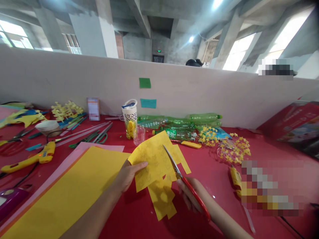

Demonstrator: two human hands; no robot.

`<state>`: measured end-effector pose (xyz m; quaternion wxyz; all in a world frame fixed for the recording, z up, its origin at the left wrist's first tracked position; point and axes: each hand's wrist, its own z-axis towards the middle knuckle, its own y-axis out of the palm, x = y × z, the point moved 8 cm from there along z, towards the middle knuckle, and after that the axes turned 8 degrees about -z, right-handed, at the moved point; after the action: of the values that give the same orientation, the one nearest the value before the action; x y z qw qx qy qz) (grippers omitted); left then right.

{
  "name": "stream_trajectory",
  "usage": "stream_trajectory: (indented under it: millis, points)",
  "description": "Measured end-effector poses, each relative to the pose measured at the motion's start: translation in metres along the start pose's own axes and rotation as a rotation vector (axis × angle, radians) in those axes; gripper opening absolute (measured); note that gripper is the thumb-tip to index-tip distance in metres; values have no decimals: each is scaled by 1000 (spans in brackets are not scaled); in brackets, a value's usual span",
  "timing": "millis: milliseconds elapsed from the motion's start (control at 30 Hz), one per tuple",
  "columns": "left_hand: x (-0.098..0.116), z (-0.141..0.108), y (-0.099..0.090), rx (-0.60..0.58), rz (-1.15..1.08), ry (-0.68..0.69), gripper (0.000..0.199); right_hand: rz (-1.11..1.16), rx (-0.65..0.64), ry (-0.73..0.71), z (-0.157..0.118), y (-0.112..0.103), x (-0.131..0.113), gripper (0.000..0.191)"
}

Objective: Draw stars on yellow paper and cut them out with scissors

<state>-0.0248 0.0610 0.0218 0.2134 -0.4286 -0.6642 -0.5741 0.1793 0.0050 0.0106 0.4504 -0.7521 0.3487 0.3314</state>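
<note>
My left hand [131,172] pinches the left edge of a yellow sheet [152,156] with faint drawn outlines, thumb on top. In my right hand [190,196] are scissors [183,177] with red handles, their blades pointing up and left over the sheet's right part. The blades look nearly closed. Cut yellow paper pieces [160,199] lie on the red table [139,222] beneath the sheet, and another strip [183,161] shows behind the blades.
Large yellow paper [74,186] over orange and pink sheets lies left. Yellow glue guns [47,152] flank the work. Behind stand a patterned cup [129,116], a clear plastic cup [139,136] and green bottles [204,117]. Yellow stars [236,147] and a yellow cutter [191,144] lie right.
</note>
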Motion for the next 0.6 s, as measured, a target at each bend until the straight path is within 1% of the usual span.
stream_trajectory:
  millis: [133, 233, 433, 500, 600]
  points:
    - [0, -1, 1, 9, -15, -9, 32, 22, 3, -1, 4, 1, 5, 51]
    - [-2, 0, 0, 2, -4, -26, 31, 40, 1, -33, 2, 0, 1, 51]
    - [-2, -2, 6, -74, 59, -25, 34, -2, -7, -121, -5, -2, -11, 52]
    - [-1, -4, 8, -82, 55, -26, 35, 0, 0, -121, -5, -3, -11, 51]
    - [0, -4, 8, -53, 57, -36, 36, 8, 14, -75, -2, -3, -6, 50]
